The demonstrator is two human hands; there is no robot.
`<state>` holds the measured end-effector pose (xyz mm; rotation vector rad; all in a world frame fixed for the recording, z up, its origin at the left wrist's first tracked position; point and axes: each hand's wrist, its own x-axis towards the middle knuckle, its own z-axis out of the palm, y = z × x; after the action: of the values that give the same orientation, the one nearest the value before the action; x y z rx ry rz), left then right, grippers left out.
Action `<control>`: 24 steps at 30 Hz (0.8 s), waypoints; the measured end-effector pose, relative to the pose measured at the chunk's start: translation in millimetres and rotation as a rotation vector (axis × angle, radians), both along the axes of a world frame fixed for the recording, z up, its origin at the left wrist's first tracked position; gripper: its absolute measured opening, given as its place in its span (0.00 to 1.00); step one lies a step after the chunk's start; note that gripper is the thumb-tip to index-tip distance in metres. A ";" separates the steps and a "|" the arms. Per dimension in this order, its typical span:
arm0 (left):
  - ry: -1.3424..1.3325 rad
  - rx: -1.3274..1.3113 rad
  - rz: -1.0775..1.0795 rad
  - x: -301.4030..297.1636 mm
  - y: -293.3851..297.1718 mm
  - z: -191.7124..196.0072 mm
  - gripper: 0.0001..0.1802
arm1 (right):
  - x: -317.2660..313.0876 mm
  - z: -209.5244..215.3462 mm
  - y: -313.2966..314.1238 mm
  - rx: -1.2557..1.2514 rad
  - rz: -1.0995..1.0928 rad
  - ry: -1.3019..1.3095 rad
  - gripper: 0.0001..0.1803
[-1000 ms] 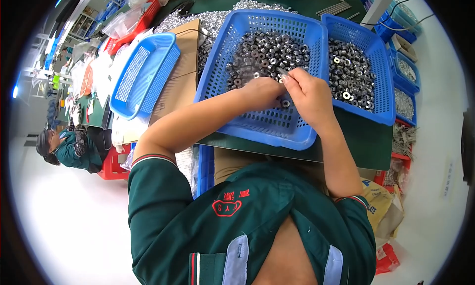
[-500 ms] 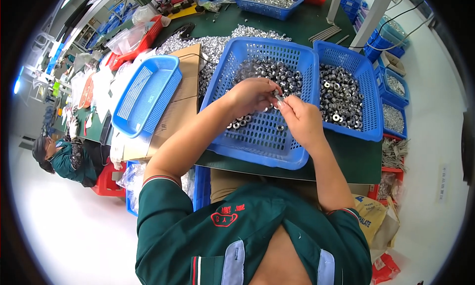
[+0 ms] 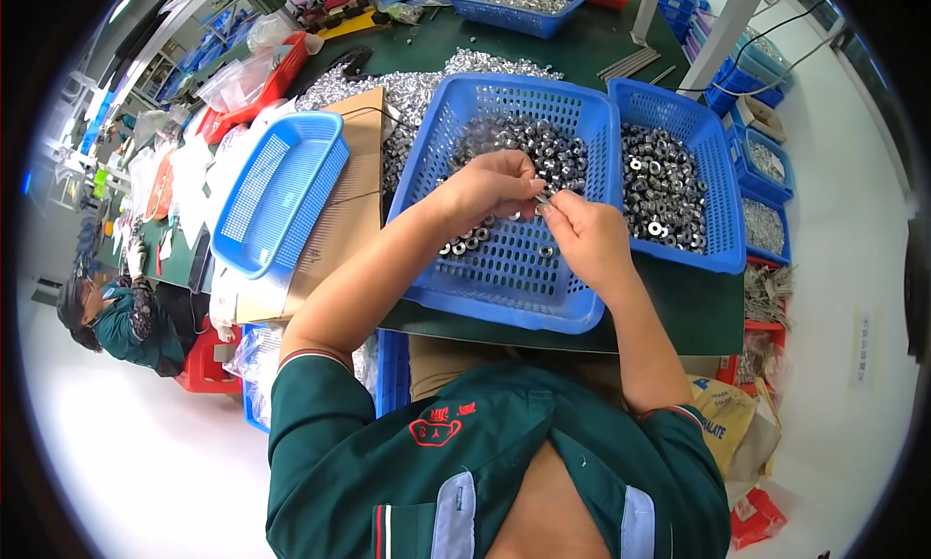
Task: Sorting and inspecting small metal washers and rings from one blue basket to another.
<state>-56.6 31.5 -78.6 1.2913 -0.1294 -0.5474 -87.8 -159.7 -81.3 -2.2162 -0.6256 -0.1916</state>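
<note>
Both hands, left hand and right hand, pinch small metal nuts over a blue basket.

Under the pinching fingers sits a bright blue mesh basket speckled with shiny silver-grey nuts. Just right of the grip, a second blue basket holds more silver nuts. Left of the grip lies a lighter blue tray on tan cardboard. Beneath everything, the table is dark green, as are the sleeves, trimmed red and white.
</note>
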 end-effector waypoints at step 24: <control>0.264 0.001 -0.044 4.1 -5.2 -4.2 0.08 | 3.1 -5.9 -10.0 0.316 -0.024 0.201 0.15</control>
<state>-52.5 26.4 -82.8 1.2078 0.0623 -0.7507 -84.7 -169.7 -87.1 -1.9091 -0.4264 -0.0727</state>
